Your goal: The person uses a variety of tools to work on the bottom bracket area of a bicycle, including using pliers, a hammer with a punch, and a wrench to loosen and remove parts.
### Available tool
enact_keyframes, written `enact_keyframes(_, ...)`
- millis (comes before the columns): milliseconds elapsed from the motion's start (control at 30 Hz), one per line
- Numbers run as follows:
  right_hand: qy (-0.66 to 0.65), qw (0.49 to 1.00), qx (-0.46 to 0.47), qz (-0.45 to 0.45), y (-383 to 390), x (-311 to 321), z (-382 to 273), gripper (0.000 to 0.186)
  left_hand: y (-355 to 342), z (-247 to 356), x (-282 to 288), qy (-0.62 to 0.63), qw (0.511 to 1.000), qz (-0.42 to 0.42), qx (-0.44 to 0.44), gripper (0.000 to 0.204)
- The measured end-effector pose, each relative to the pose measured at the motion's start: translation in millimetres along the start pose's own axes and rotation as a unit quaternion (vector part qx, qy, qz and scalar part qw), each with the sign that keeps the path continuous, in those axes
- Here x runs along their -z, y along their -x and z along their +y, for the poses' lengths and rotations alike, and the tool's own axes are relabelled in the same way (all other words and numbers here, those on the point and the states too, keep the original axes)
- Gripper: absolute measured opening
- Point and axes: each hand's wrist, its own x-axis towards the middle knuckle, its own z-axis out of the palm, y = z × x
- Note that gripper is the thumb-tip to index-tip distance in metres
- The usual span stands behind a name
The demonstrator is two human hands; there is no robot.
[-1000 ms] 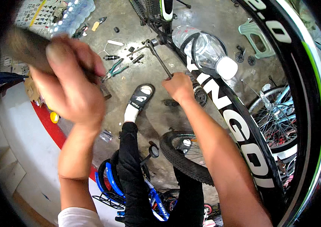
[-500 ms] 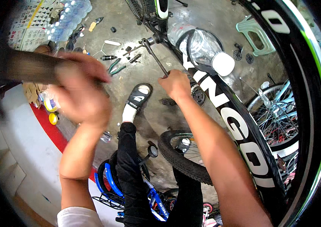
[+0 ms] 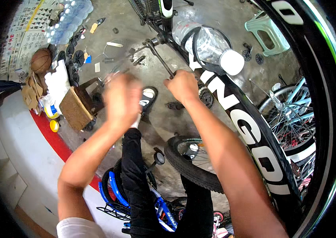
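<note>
Right hand [image 3: 182,87] grips a wrench [image 3: 161,59] over grey floor [image 3: 223,18] with green stool [image 3: 280,39]; left hand [image 3: 122,101] blurred, hold unclear

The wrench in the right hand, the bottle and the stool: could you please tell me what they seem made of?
The wrench: probably steel, from its dull grey metallic sheen. The bottle: most likely clear glossy plastic, being transparent with bright reflections. The stool: apparently moulded plastic, smooth, rounded and evenly pale green.

We see a grey floor [image 3: 231,18] catching bright glare, a pale green stool [image 3: 280,35] standing on it, and, along our left, a red band [image 3: 50,133] edging a white surface [image 3: 21,123].
</note>
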Motion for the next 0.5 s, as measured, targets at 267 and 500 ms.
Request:
enact_keyframes(267, 0.007, 1.000, -0.005, 0.013, 3, 5, -5, 0.046, -6, -38, 48, 0.268, 0.941, 0.197, 0.066, 0.028)
enact_keyframes(500, 0.019, 0.999, -0.019, -0.027, -2, 5, -6, 0.042, 8, -12, -26, 0.040, 0.972, -0.218, 0.079, 0.033)
